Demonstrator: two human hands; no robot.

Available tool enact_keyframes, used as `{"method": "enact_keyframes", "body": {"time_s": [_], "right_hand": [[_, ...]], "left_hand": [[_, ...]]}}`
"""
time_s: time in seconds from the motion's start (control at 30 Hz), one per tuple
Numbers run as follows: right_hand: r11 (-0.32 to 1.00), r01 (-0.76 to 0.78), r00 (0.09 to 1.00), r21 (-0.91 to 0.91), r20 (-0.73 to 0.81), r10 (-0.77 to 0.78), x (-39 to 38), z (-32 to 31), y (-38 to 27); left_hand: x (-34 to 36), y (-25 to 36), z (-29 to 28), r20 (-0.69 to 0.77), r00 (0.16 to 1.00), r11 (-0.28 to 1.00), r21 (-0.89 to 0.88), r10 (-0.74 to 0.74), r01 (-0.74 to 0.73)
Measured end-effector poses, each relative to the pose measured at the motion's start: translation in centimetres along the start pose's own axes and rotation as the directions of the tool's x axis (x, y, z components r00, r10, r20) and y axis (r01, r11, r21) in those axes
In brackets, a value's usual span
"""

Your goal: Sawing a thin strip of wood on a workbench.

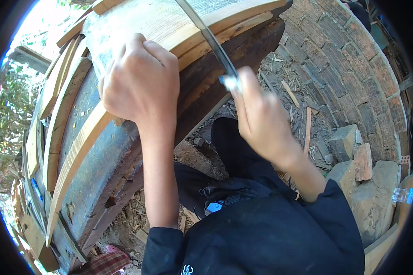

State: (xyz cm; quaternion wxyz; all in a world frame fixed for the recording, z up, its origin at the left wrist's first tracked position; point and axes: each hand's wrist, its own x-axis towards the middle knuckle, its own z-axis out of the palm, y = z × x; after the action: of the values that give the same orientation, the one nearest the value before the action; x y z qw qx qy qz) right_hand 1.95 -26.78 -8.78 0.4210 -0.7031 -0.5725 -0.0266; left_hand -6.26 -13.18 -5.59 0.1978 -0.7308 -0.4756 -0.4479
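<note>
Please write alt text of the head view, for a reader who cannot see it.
A person's right hand holds a long, narrow metal blade over a wooden strip on a weathered bench; the left hand is closed over the strip. Wood scraps lie near brickwork at right.

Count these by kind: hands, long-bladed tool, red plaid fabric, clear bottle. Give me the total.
Hands: 2 (left hand, right hand)
Long-bladed tool: 1
Red plaid fabric: 1
Clear bottle: 1
Total: 5

A brick wall (339, 59) borders debris-strewn ground (319, 126); bright daylight falls on green foliage (13, 114) opposite.
</note>
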Motion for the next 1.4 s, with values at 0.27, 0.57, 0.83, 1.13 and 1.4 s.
{"method": "enact_keyframes", "body": {"time_s": [0.27,0.57,0.83,1.13,1.4], "right_hand": [[0.987,-0.156,0.98,-0.034,0.123,0.159,-1.2,0.2,-0.1],[0.977,-0.209,0.973,0.037,0.109,0.204,-9.9,-1.8,1.6],[0.889,-0.434,0.873,0.144,0.313,0.375,-16.4,-4.0,4.1],[0.884,-0.337,0.931,0.324,0.252,0.263,-15.2,-3.9,5.3],[0.887,-0.3,0.941,0.352,0.261,0.215,-11.6,-4.2,6.1]], "left_hand": [[0.5,-0.3,0.4,-0.019,0.997,0.997,-0.019,0.077,-0.077],[0.3,-0.5,0.6,-0.043,0.994,0.99,0.104,0.098,-0.093],[0.4,-0.4,0.4,-0.013,0.996,0.995,0.061,0.085,-0.084],[1.8,-0.2,-0.7,0.163,0.985,0.998,0.057,-0.047,0.039],[2.4,0.0,-0.9,0.248,0.957,0.987,0.086,-0.153,0.135]]}}
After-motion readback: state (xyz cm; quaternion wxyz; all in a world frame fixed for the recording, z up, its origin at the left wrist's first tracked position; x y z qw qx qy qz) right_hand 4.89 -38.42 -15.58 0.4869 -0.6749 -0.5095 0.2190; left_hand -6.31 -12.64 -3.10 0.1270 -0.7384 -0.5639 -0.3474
